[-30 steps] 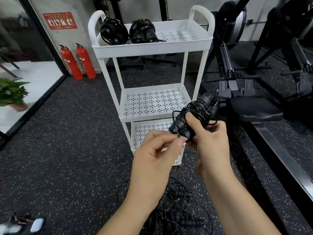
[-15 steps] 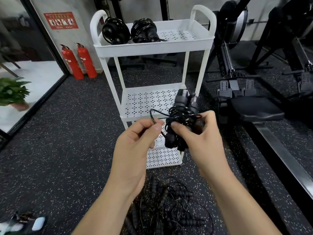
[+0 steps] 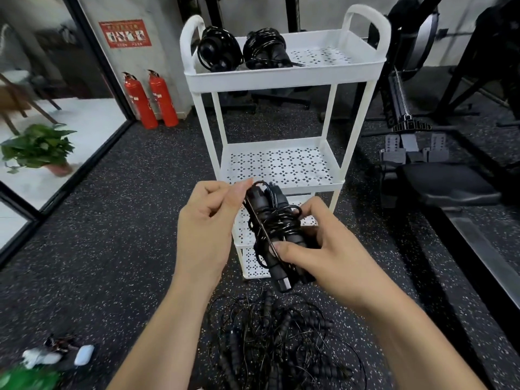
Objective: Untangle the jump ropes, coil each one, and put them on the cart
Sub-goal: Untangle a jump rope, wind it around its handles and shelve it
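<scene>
In front of the cart's lower shelves, the right grip (image 3: 323,249) is curled round a coiled jump rope (image 3: 268,218). Its thumb presses on the lower part of the two black handles. The left grip (image 3: 208,218) pinches a loose strand (image 3: 260,225) of the same cord between thumb and forefinger, near the handle tops. That strand runs slantwise down across the bundle to the right thumb.

The white cart (image 3: 281,77) stands just behind both grips, and the bundle hides part of its two lower shelves. Two wound ropes (image 3: 219,49) (image 3: 264,50) lie side by side at the left of its top tray. A tangled pile of ropes (image 3: 275,342) sits on the speckled floor (image 3: 98,220), directly beneath the wrists. A rowing machine (image 3: 422,181) stands to the right, two red fire extinguishers (image 3: 152,101) stand by the far wall, and a potted plant (image 3: 39,147) stands at left.

The held rope stands roughly upright between the two grips. Its handle ends jut out below the right thumb.
</scene>
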`<state>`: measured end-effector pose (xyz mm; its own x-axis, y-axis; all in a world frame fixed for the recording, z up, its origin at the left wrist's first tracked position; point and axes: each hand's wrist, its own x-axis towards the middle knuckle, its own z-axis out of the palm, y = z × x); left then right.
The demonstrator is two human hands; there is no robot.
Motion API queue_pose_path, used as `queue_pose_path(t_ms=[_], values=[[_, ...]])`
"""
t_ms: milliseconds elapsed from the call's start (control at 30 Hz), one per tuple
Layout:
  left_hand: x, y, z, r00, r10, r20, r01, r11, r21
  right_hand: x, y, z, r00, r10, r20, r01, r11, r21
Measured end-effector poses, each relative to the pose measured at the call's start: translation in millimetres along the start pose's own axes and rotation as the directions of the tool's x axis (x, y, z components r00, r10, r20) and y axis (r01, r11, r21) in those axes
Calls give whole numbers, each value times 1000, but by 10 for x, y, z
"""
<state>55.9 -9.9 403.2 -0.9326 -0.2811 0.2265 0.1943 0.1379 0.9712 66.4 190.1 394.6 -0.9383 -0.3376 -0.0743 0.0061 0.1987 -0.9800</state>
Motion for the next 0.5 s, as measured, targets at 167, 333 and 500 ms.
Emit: queue_pose_path(t_ms=[167, 333, 500], values=[[98, 12, -81, 995, -103, 18, 104, 992, -73, -59, -11, -22, 996, 14, 87, -20, 997, 68], [132, -7, -117, 880, -378, 287, 406, 913, -39, -123, -47, -72, 972, 47, 231, -62, 996, 58], [240, -137, -210, 798, -468, 379, 545, 829, -126, -93, -104, -9, 989, 20, 146, -68, 941, 330]])
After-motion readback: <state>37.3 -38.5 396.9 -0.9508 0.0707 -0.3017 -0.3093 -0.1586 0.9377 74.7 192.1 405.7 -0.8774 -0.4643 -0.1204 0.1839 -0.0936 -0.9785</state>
